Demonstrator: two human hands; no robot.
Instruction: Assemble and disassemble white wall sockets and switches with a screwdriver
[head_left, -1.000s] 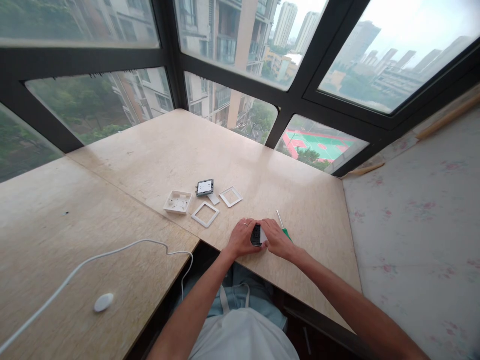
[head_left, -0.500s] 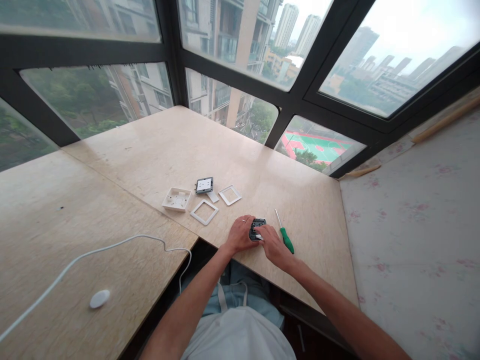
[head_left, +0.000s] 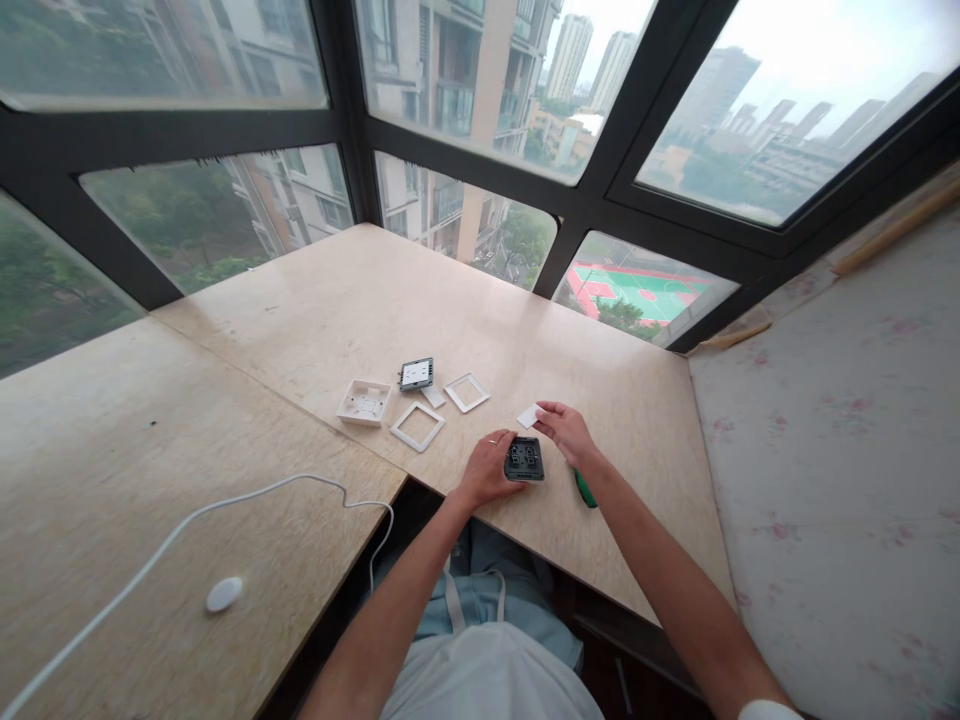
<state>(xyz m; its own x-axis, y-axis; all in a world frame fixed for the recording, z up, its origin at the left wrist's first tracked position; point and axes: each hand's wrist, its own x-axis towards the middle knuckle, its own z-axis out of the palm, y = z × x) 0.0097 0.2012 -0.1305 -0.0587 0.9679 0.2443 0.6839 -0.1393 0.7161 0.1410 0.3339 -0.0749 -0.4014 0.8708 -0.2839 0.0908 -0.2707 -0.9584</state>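
Observation:
My left hand (head_left: 486,467) rests on the wooden desk (head_left: 390,300) and grips the left side of a dark switch module (head_left: 524,458) lying face up. Just beyond it, my right hand (head_left: 566,432) pinches a small white rocker plate (head_left: 529,416) and holds it a little above the desk. A green-handled screwdriver (head_left: 586,489) lies under my right wrist, mostly hidden. Farther back lie a second switch module with a white face (head_left: 416,374), a white back box (head_left: 364,402), two white square frames (head_left: 418,426) (head_left: 466,392) and a small white plate (head_left: 432,396).
A white cable (head_left: 225,505) with an oval inline switch (head_left: 224,593) runs across the left desk section. Dark-framed windows (head_left: 360,110) enclose the desk's far sides. A floral-patterned surface (head_left: 840,440) lies to the right. The gap at the desk's near edge shows my lap.
My right hand has lifted the white rocker plate off the dark module and moved it away from me. The module now lies flat under my left hand, its inner parts exposed.

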